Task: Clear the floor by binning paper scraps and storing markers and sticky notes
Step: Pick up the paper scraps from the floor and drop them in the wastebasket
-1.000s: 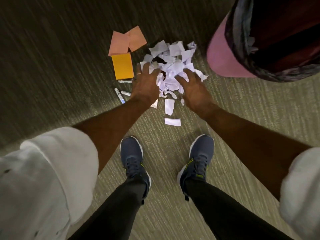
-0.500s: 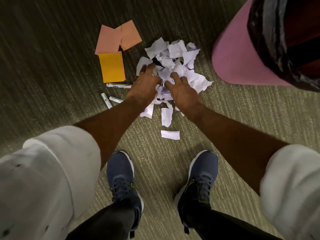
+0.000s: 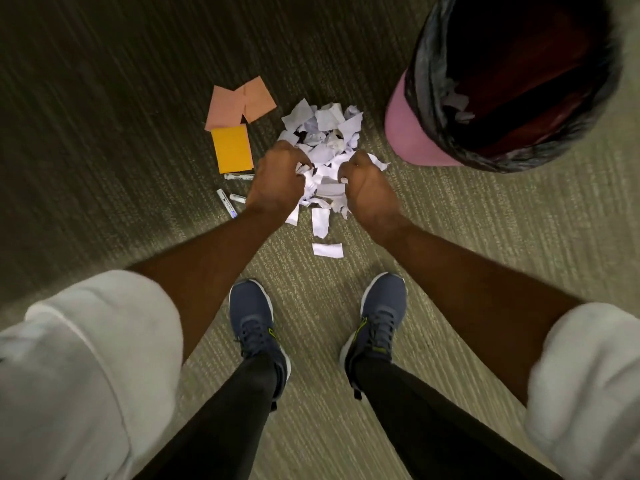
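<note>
A heap of white paper scraps (image 3: 325, 133) lies on the carpet ahead of my feet. My left hand (image 3: 277, 180) is curled into a fist on the left side of the heap, gripping scraps. My right hand (image 3: 367, 187) is fisted on the right side, also clutching scraps. Loose scraps (image 3: 327, 250) lie nearer my shoes. Left of the heap are an orange sticky-note pad (image 3: 232, 148) and two pink sticky notes (image 3: 239, 103). Three white markers (image 3: 227, 202) lie just below the pad, beside my left wrist.
A pink bin (image 3: 412, 140) with a black liner stands at the upper right, close to the heap, with a few scraps inside. My two blue shoes (image 3: 254, 317) stand on the grey-green carpet below the scraps.
Both hands have gone from flat, spread fingers on the heap to closed fists bunching scraps between them. The view shifted slightly as I bent.
</note>
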`<state>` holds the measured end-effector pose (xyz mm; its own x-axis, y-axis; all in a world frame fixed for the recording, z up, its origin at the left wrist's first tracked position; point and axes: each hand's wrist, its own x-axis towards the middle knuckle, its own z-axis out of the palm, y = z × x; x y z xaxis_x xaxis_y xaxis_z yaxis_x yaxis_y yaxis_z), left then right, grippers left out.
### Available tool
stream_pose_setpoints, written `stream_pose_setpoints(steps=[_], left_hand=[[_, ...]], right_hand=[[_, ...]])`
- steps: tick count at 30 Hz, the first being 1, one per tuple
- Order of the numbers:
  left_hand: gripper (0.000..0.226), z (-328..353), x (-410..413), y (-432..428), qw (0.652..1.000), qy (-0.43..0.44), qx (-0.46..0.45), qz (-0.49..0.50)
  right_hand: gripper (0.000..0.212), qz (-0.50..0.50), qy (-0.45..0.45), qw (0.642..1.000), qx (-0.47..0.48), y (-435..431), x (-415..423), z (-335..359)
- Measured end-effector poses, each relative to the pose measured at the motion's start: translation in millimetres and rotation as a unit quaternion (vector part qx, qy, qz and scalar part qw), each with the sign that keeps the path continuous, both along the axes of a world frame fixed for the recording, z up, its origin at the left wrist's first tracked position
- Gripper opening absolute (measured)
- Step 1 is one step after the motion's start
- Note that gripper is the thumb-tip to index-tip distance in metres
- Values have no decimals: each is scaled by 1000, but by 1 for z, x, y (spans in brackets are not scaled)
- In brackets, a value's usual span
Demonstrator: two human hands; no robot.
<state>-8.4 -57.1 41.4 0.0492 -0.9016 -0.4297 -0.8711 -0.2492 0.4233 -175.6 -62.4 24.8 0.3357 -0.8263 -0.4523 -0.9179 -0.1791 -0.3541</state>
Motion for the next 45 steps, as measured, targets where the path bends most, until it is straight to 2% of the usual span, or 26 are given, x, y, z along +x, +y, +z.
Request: stream_pose_setpoints(steps=[11,16,20,24,33,36,45], left_hand=[[28,159,-66,-38,997,35,-40,-54],[23,196,-117,-73,993,47,-65,-80],[26,204,-152,-104,989,40,-84,-116],[33,205,-178,-126,986,54,-88,-131],[65,195,-194,-137,978,103,-56,-173],[64,195,-193,-137,978,106,-57,-171],[61,188,-154,-108,983,118,-56,-127]], right_hand=[[26,-128,-74,987,-57,-25,-54,164],[24,-152,-45,983,-89,-59,-105,200],[17,-122,12,987,-107,-81,-139,212],[19,-117,45,984,-123,-100,-166,212],[33,-111,36,987,-107,-110,-193,225],[42,-126,27,986,-107,-107,-194,231],[35,-111,-1,987,-114,-78,-163,220]])
